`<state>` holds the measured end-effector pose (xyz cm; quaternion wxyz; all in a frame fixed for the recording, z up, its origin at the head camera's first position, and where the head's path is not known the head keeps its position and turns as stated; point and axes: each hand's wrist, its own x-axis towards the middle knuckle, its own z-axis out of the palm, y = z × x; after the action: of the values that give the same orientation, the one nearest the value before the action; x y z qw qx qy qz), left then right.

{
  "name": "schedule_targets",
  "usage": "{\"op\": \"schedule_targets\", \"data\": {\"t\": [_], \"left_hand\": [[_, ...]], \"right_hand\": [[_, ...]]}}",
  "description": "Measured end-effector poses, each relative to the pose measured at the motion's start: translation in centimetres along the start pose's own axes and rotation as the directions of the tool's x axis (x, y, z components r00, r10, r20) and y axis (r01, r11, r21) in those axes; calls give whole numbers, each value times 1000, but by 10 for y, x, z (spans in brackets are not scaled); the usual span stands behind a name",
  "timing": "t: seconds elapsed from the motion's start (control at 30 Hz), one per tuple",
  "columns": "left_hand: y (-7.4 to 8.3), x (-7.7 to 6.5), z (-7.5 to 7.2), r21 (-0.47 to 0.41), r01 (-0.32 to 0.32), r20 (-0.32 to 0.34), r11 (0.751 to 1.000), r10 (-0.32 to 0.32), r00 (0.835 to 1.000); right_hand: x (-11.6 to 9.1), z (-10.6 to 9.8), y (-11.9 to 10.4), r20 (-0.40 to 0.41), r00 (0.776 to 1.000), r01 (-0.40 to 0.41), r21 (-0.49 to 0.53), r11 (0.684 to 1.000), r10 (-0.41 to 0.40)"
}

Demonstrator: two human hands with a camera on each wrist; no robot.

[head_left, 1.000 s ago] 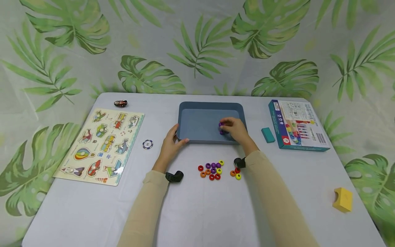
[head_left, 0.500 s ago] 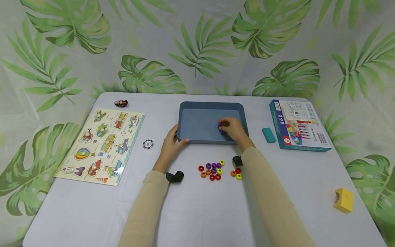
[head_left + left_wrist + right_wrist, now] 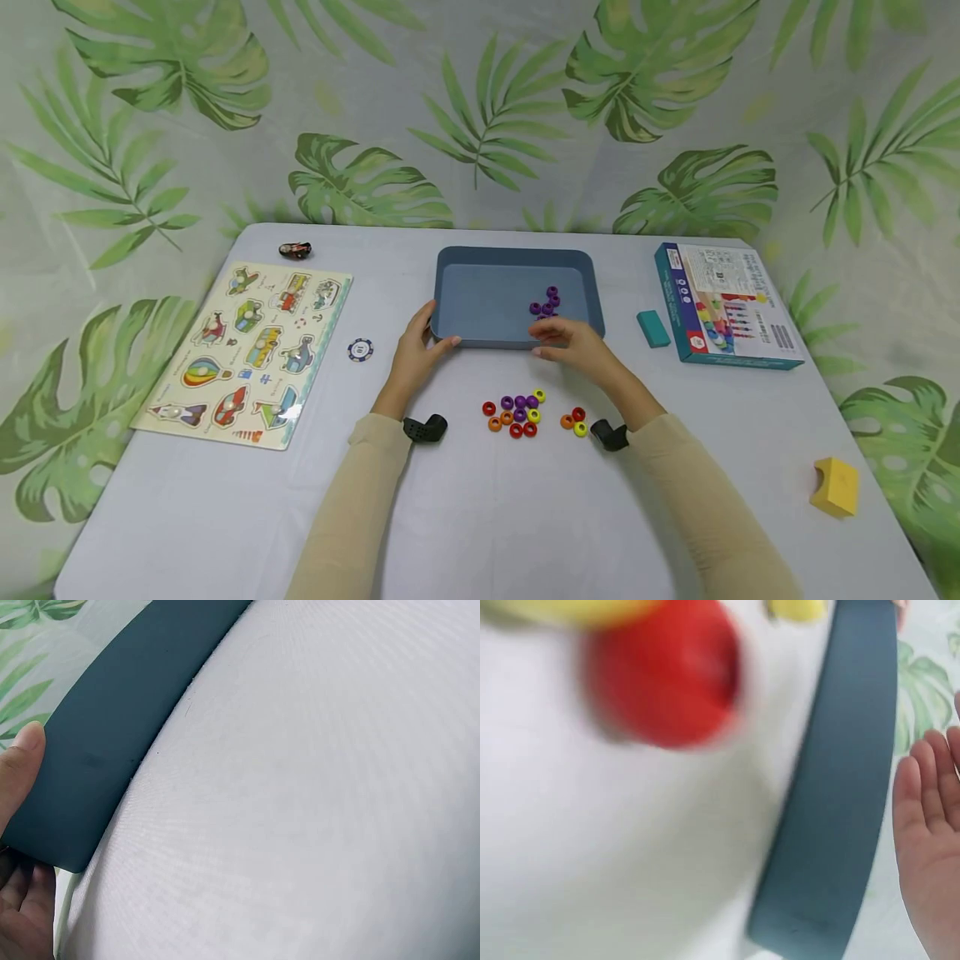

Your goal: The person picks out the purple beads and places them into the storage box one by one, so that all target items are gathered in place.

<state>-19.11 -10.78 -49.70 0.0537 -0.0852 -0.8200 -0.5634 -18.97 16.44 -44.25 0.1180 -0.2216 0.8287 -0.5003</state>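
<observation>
- Right hand (image 3: pixel 576 347): fingers extended, holding nothing, at tray's (image 3: pixel 487 342) near edge.
- Left hand (image 3: pixel 412 354): pinching tray's near-left corner.
- Purple beads (image 3: pixel 547 308): in tray, just beyond right fingertips.
- Multicoloured beads (image 3: pixel 520 414): on table (image 3: pixel 480 517), nearer right hand, lying from its fingers toward table's near edge.

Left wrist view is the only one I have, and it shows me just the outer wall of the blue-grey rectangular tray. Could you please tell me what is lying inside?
Observer: Several small round purple beads are in the right half of the tray.
Operator: Thank you. And the right hand, does it hold something?
Observer: I see nothing in it; the right wrist view shows its bare palm with the fingers extended.
Operator: Are there also beads outside the tray?
Observer: Yes, red, orange, yellow and purple ring-shaped beads lie on the white cloth-covered table, on the tray's near side.
</observation>
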Motion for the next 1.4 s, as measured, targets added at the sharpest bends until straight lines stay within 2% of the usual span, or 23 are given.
{"op": "schedule_targets", "data": {"t": [0.17,0.33,0.47,0.67,0.8,0.93,1.1,1.17,1.23,1.4], "left_hand": [[-1,1,0,8,9,-5,1000,-9,1000],[-1,2,1,-4,-8,-8,1000,8,1000],[-1,2,1,3,2,-7,1000,-2,1000],[-1,1,1,13,9,-1,1000,-9,1000],[0,0,0,17,13,-2,1000,-13,1000],[1,-1,0,16,6,-3,1000,-6,1000],[0,-1,0,13,2,-2,1000,-2,1000],[0,-1,0,10,3,-1,1000,-3,1000],[-1,-1,0,9,4,0,1000,-4,1000],[-2,-1,0,6,8,0,1000,-8,1000]], "right_hand": [[-19,10,11,134,990,-51,12,999,49],[-30,16,14,259,959,-121,3,993,116],[-32,21,12,293,944,-136,-66,989,149],[-32,26,11,292,949,-74,-162,984,120],[-31,25,7,251,960,-92,-148,985,128],[-28,19,-3,161,979,-107,-101,989,122],[-12,5,-10,32,999,-17,33,999,16],[-2,-1,-7,-22,1000,17,87,996,-15],[8,-5,-6,-75,997,15,109,994,-6],[32,-8,5,-183,979,-59,144,988,85]]}}
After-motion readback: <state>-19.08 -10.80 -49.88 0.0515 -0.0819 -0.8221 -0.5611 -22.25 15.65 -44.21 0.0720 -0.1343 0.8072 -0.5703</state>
